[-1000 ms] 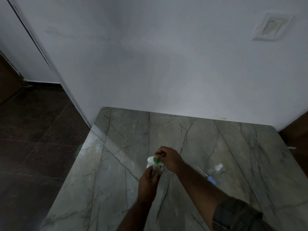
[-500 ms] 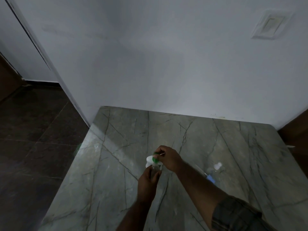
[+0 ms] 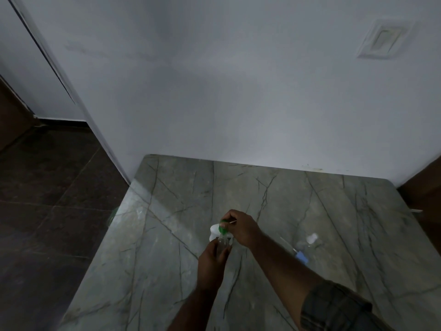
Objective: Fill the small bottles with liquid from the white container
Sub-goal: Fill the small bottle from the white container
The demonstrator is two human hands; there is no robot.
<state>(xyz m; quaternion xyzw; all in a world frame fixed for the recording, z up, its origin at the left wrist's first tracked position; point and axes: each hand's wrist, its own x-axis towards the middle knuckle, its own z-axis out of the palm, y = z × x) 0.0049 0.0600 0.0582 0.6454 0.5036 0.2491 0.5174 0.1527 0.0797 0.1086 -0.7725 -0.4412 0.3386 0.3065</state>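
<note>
Small clear bottles: I count two, the held bottle and the lying bottle.
White plastic container: I see one.
Green plastic piece: one.
Small blue object: one.
Hands: two, left hand, right hand.

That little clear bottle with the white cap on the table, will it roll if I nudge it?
Probably light: the clear bottle looks small and seemingly empty. It seems to lie on its side on the polished table, so a nudge may roll or slide it, though blur hides its pose.

A veined marble table abuts a white wall beside dark floor tiles.
</note>
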